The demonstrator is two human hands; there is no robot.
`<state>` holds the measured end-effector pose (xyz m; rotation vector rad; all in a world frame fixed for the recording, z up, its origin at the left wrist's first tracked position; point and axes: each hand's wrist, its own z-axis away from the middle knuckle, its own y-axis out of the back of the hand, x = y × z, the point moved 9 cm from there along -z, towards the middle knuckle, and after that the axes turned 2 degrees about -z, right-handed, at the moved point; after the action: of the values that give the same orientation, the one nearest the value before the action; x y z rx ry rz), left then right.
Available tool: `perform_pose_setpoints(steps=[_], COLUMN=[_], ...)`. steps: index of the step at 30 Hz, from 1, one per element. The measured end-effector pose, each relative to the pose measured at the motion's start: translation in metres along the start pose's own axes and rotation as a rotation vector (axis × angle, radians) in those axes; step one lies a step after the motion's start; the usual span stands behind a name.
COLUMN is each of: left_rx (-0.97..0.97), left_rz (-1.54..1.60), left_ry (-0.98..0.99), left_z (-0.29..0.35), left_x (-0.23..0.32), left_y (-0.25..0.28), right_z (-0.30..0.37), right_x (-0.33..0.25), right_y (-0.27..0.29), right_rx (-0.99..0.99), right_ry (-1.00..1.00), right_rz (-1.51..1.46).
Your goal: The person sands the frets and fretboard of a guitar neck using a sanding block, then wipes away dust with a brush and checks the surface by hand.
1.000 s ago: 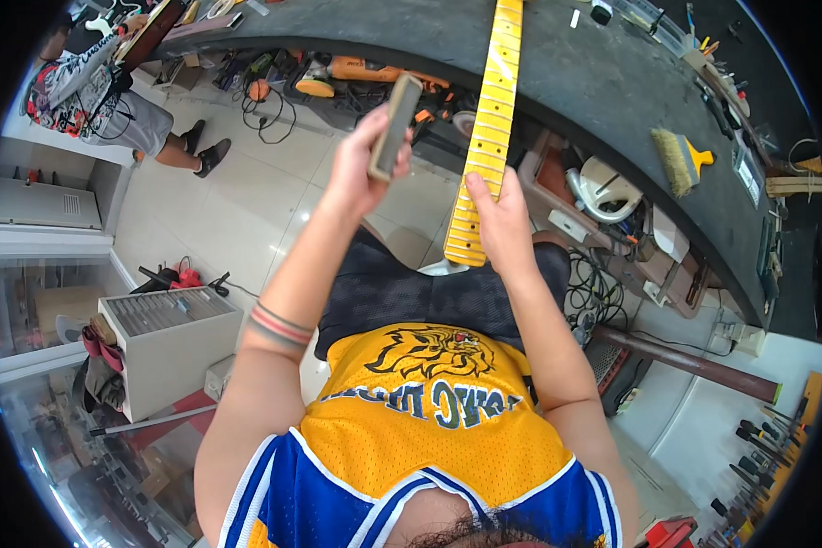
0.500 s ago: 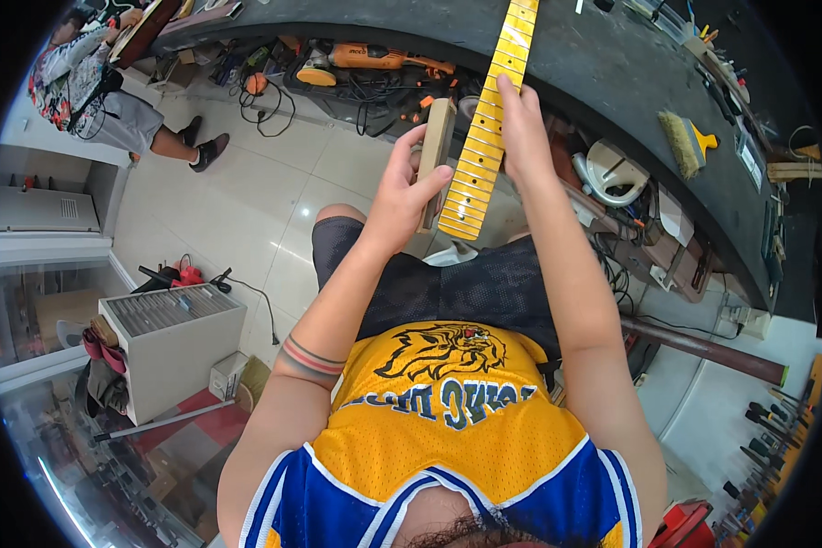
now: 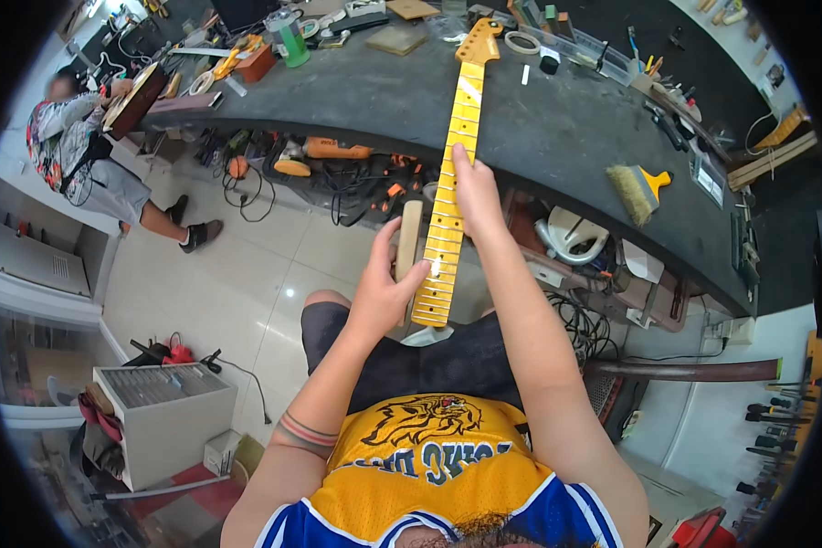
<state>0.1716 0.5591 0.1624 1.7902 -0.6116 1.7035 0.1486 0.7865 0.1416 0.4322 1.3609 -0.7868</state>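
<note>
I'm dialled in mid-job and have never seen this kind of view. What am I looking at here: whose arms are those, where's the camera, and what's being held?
The picture comes from a wide fisheye camera worn on the person's head, looking down, so straight edges bend near the rim. The two bare forearms rising from the lower edge are the wearer's own. The right hand presses down on a yellow guitar neck, which runs from the dark workbench toward the person's lap. The left hand holds a pale wooden block against the neck's side near its lower end. On the bench lie a hand brush, a green bottle, a roll of tape and small tools. Another person sits at far left.
</note>
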Motion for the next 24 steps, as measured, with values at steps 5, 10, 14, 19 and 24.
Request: perform_pose_setpoints(steps=[5, 10, 14, 19, 24], left_rx=[0.018, -0.071, -0.113, -0.082, -0.078], left_rz=[0.094, 0.107, 0.262, 0.337, 0.281], left_ry=[0.108, 0.223, 0.203, 0.082, -0.043], left_z=[0.004, 0.014, 0.015, -0.028, -0.100], left_x=[-0.019, -0.036, -0.028, 0.018, 0.040], left_y=[0.007, 0.012, 0.007, -0.001, -0.016], right_z=[-0.001, -0.002, 0.000, -0.038, -0.122], right_x=[-0.005, -0.008, -0.018, -0.071, -0.122], right_y=[-0.002, -0.002, 0.001, 0.012, 0.037], right_rx=[-0.003, 0.000, 0.026, 0.092, 0.197], right_ry=[0.015, 0.029, 0.114, 0.189, 0.376], right_rz=[-0.090, -0.109, 0.007, 0.115, 0.464])
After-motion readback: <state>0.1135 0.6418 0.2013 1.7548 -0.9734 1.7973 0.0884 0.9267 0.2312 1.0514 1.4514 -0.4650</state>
